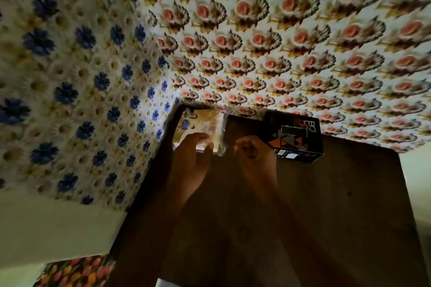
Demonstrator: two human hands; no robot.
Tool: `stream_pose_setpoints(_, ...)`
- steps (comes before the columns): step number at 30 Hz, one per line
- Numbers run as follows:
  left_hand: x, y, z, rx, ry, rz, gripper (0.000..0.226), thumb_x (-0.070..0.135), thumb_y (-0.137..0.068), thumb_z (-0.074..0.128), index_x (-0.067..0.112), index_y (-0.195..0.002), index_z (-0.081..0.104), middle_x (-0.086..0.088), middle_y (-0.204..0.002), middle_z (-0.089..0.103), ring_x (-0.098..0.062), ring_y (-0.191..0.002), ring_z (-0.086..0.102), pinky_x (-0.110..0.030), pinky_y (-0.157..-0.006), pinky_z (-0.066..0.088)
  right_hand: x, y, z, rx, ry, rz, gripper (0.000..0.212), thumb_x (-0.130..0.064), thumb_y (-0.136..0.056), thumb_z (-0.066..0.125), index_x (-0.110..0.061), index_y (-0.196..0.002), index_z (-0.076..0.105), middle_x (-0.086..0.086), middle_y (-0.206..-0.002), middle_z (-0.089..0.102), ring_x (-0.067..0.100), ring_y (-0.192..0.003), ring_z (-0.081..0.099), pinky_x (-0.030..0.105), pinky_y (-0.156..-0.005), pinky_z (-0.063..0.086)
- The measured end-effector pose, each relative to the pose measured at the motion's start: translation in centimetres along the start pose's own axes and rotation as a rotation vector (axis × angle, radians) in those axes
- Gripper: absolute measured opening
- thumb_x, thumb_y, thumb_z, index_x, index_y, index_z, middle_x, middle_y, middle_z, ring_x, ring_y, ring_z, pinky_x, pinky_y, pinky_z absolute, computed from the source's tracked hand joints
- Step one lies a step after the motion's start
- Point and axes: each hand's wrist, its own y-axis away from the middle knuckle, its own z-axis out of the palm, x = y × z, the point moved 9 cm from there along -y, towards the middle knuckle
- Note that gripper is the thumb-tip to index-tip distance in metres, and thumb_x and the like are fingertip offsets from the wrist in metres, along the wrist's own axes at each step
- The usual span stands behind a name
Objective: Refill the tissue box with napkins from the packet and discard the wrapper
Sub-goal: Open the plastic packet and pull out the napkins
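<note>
A napkin packet in clear printed wrapper lies at the far left corner of a dark wooden table. My left hand grips its near edge. My right hand is closed beside it, pinching the clear wrapper edge at the packet's right side. The black tissue box, with orange and white triangles, stands just right of the packet, partly behind my right hand. The scene is dim and blurred.
Patterned wallpaper covers the walls: blue flowers on the left wall, pink flowers on the back wall. A colourful floral cloth shows at the bottom left. The table's right edge meets a pale floor.
</note>
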Motion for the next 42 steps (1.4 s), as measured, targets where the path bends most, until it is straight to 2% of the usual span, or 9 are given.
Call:
stream_pose_setpoints(2, -1.6, -2.5, 0.6, -0.03, -0.088, -0.012, 0.031, 0.021, -0.095, 0.066, 0.018, -0.125, 0.061, 0.002, -0.129, 0.062, -0.005, -0.114, 0.056, -0.013, -0.087, 0.047, 2.0, -1.8, 1.8, -0.038, 0.036, 0.091, 0.014, -0.012, -0.091, 0.069, -0.02, -0.102, 0.07, -0.006, -0.095, 0.072, 0.007, -0.087, 0.068, 0.018, -0.071, 0.054)
stream_pose_setpoints(5, -4.8, -6.1, 2.1, -0.13, -0.186, -0.015, 0.035, 0.018, -0.093, 0.067, 0.015, -0.127, 0.061, -0.002, -0.134, 0.061, -0.016, -0.125, 0.056, -0.02, -0.099, 0.039, 5.3, -4.4, 4.6, -0.071, 0.115, 0.186, 0.018, -0.008, -0.091, 0.067, -0.018, -0.106, 0.069, -0.004, -0.1, 0.071, 0.008, -0.092, 0.068, 0.015, -0.072, 0.052)
stream_pose_setpoints(8, -8.4, -9.2, 4.3, -0.243, -0.255, -0.019, 0.041, 0.022, -0.094, 0.067, 0.015, -0.134, 0.057, -0.004, -0.143, 0.055, -0.021, -0.134, 0.051, -0.022, -0.102, 0.036, 7.8, -7.0, 7.0, -0.086, 0.153, 0.268, 0.025, -0.007, -0.09, 0.067, -0.014, -0.114, 0.066, -0.005, -0.106, 0.067, 0.006, -0.091, 0.065, 0.008, -0.06, 0.045)
stream_pose_setpoints(11, -11.8, -12.5, 6.3, -0.299, -0.35, 0.054, 0.046, 0.025, -0.094, 0.068, 0.018, -0.137, 0.054, -0.004, -0.152, 0.047, -0.022, -0.14, 0.046, -0.03, -0.109, 0.043, 10.3, -9.5, 10.0, -0.131, 0.216, 0.308, 0.032, -0.016, -0.091, 0.069, -0.013, -0.122, 0.062, -0.001, -0.113, 0.065, 0.001, -0.086, 0.063, 0.006, -0.053, 0.043)
stream_pose_setpoints(16, -17.3, -14.5, 8.9, -0.409, -0.441, 0.046, 0.06, 0.031, -0.094, 0.067, 0.023, -0.148, 0.042, -0.005, -0.155, 0.042, -0.025, -0.142, 0.045, -0.041, -0.107, 0.05, 13.3, -12.1, 14.2, -0.208, 0.362, 0.263, 0.05, -0.026, -0.09, 0.071, -0.017, -0.135, 0.052, 0.003, -0.132, 0.062, 0.019, -0.115, 0.064, 0.018, -0.076, 0.055)
stream_pose_setpoints(24, -18.1, -8.3, 9.1, -0.441, -0.461, 0.117, 0.066, 0.032, -0.095, 0.064, 0.023, -0.154, 0.034, -0.001, -0.163, 0.034, -0.018, -0.151, 0.033, -0.038, -0.121, 0.035, 13.9, -8.1, 14.9, -0.127, 0.357, 0.235, 0.042, -0.02, -0.089, 0.074, -0.014, -0.128, 0.059, 0.004, -0.124, 0.068, 0.015, -0.11, 0.067, 0.031, -0.092, 0.058)
stream_pose_setpoints(33, -19.4, 2.5, 6.1, -0.459, -0.43, 0.081, 0.061, 0.034, -0.095, 0.06, 0.025, -0.151, 0.039, 0.002, -0.16, 0.039, -0.015, -0.149, 0.036, -0.04, -0.117, 0.043, 15.0, 2.9, 14.6, -0.144, 0.344, 0.314, 0.037, -0.017, -0.088, 0.075, -0.012, -0.123, 0.064, -0.001, -0.124, 0.067, 0.001, -0.106, 0.06, 0.002, -0.074, 0.044)
stream_pose_setpoints(38, -19.3, 5.0, 5.4, -0.436, -0.493, 0.076, 0.06, 0.031, -0.091, 0.065, 0.023, -0.147, 0.046, -0.001, -0.158, 0.044, -0.022, -0.146, 0.042, -0.044, -0.109, 0.049, 15.1, 5.6, 14.5, -0.1, 0.348, 0.254, 0.03, -0.015, -0.09, 0.072, -0.013, -0.119, 0.066, -0.003, -0.12, 0.068, 0.003, -0.106, 0.063, 0.007, -0.08, 0.049)
stream_pose_setpoints(42, -18.2, 2.3, 5.3, -0.343, -0.604, 0.233, 0.059, 0.031, -0.085, 0.072, 0.02, -0.14, 0.054, -0.011, -0.155, 0.046, -0.034, -0.142, 0.046, -0.054, -0.107, 0.048, 15.1, 5.3, 14.2, -0.098, 0.483, 0.165, 0.022, -0.016, -0.095, 0.062, -0.015, -0.117, 0.064, 0.003, -0.119, 0.067, 0.011, -0.099, 0.068, 0.026, -0.079, 0.061)
